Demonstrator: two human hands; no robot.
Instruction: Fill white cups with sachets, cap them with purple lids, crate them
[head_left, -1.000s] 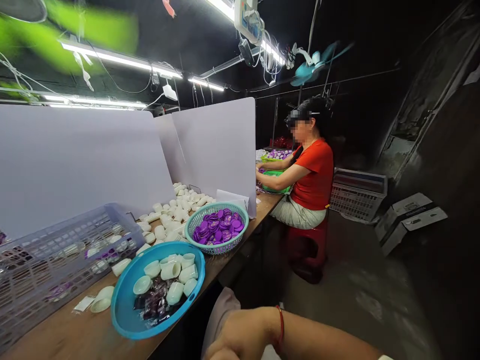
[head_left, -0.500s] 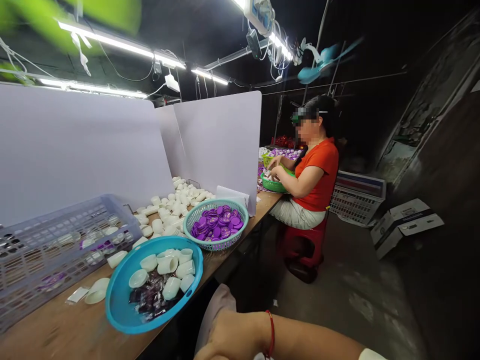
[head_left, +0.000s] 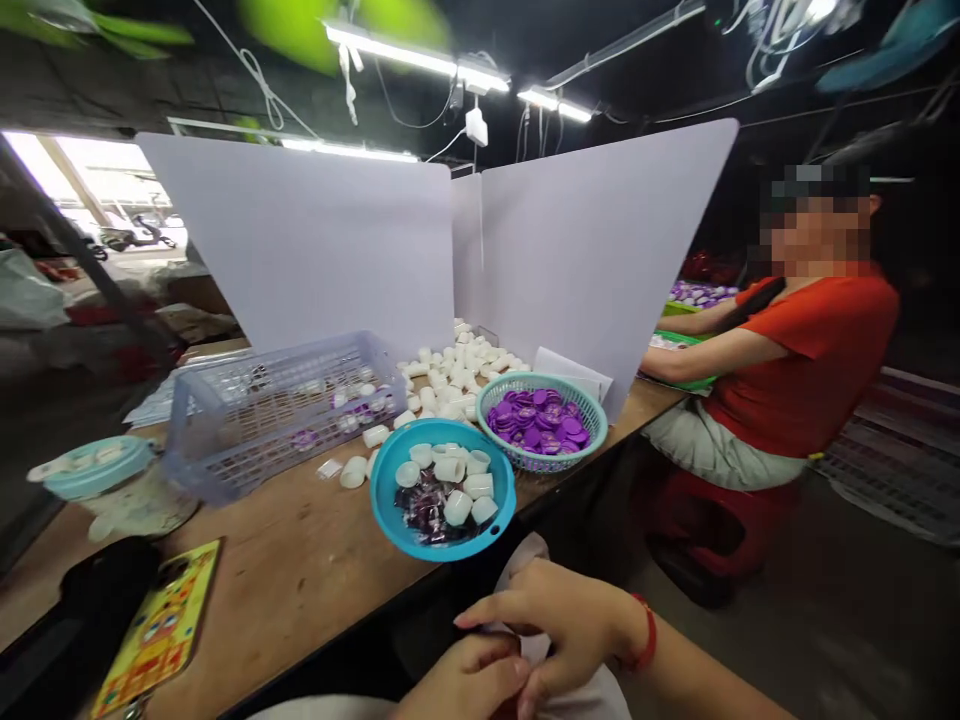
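Low in the view, my right hand (head_left: 574,610), with a red band at its wrist, is over my lap, its fingers apart and holding nothing visible. Its thumb side touches my left hand (head_left: 469,680), whose fingers are curled together at the bottom edge with no object showing in them. Both hands are over pale trousers, in front of the table edge. Nearest on the table is a blue basin (head_left: 386,510) holding white cups (head_left: 457,508) and dark shiny packets (head_left: 426,510). Beside it, a light teal basket (head_left: 540,462) holds purple discs (head_left: 532,420).
More white pieces (head_left: 450,385) lie by the white partitions (head_left: 322,240). Left are a clear plastic crate (head_left: 262,390), a lidded tub (head_left: 112,485), a yellow cartoon card (head_left: 165,625) and a black object (head_left: 82,610). A person in red (head_left: 817,370) sits at right.
The view has swung left, so the table things appear further right and the crate, tub and card show. My left hand has come into view beside my right hand.
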